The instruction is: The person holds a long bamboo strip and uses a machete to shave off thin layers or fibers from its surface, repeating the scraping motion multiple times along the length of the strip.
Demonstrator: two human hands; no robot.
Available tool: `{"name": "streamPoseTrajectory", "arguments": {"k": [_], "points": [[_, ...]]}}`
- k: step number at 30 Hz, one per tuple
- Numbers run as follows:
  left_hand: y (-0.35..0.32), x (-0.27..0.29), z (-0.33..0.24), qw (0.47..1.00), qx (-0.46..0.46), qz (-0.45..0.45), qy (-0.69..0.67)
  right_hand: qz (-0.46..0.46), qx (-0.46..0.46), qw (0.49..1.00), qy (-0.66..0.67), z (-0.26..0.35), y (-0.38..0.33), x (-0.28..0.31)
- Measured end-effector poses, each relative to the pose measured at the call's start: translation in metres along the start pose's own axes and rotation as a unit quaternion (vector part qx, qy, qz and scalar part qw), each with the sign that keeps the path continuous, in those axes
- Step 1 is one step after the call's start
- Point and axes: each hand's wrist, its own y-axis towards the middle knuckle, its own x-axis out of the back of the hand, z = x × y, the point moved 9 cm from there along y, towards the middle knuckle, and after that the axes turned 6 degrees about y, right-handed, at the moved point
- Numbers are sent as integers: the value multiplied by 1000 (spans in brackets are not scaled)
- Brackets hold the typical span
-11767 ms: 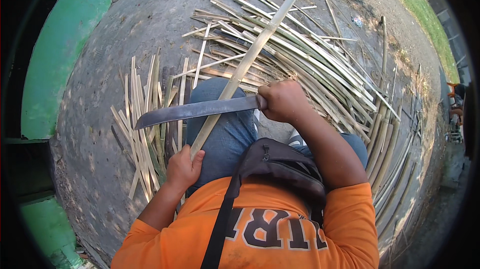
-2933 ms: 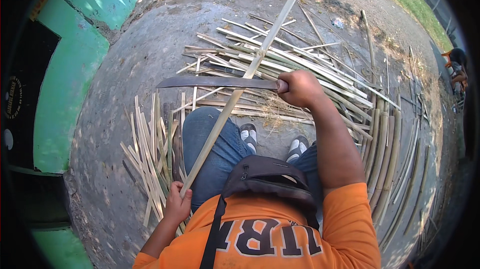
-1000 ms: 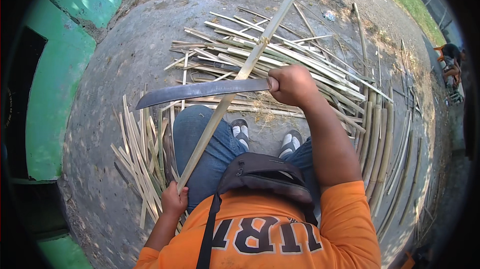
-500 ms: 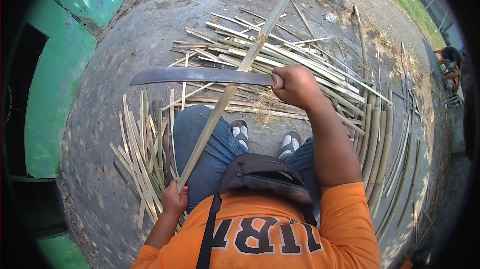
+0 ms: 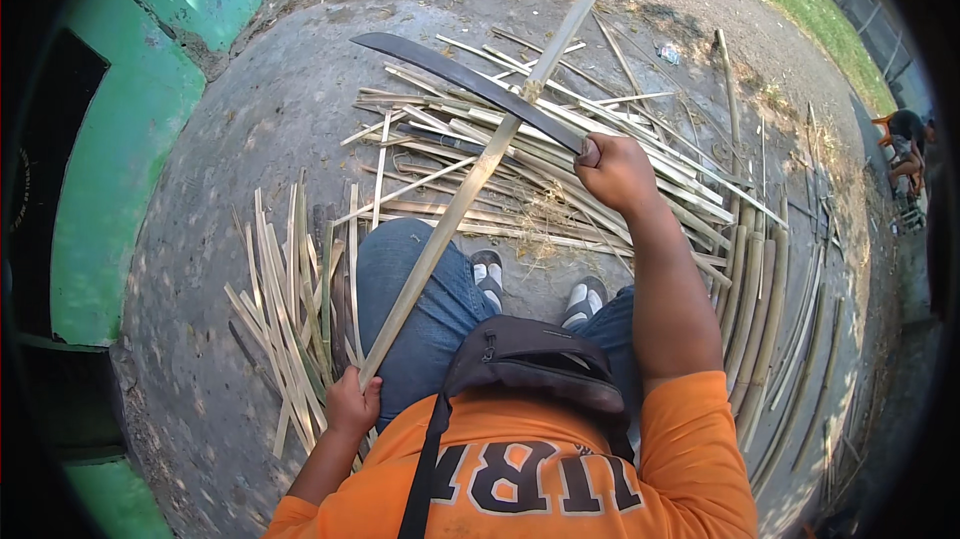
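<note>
My left hand (image 5: 352, 403), low at the left beside my knee, is closed round the near end of a long bamboo strip (image 5: 438, 233). The strip slants up and away to the right across my left thigh. My right hand (image 5: 617, 175) grips the short handle of a machete (image 5: 455, 71) in front of me. Its long dark blade points to the far left and crosses the strip in its upper part, just by a rough node. Whether the edge touches the strip or lies over it, I cannot tell.
Split bamboo strips (image 5: 600, 154) lie piled on the concrete ahead, with another bundle (image 5: 285, 309) at my left. Bamboo poles (image 5: 757, 299) lie along the right. A green wall (image 5: 130, 159) stands at the left. At the far right a person (image 5: 906, 131) sits on an orange chair.
My right hand has pushed the machete farther away and slightly right along the strip, its tip now angled farther forward. My left hand keeps its hold on the strip's near end.
</note>
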Motion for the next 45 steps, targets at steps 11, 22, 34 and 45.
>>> {"name": "streamPoseTrajectory", "arguments": {"k": [11,22,34,45], "points": [[1,-7,9,1000,-5,-10,-26,12,46,999,2,3,2,-4],[2,-10,8,999,-3,10,-30,49,48,996,54,30,-4,-2],[4,0,0,1000,2,4,-21,23,-106,994,33,-39,4,-11],[6,-5,3,1000,-19,4,-23,122,156,980,-11,58,-18,-28]]}}
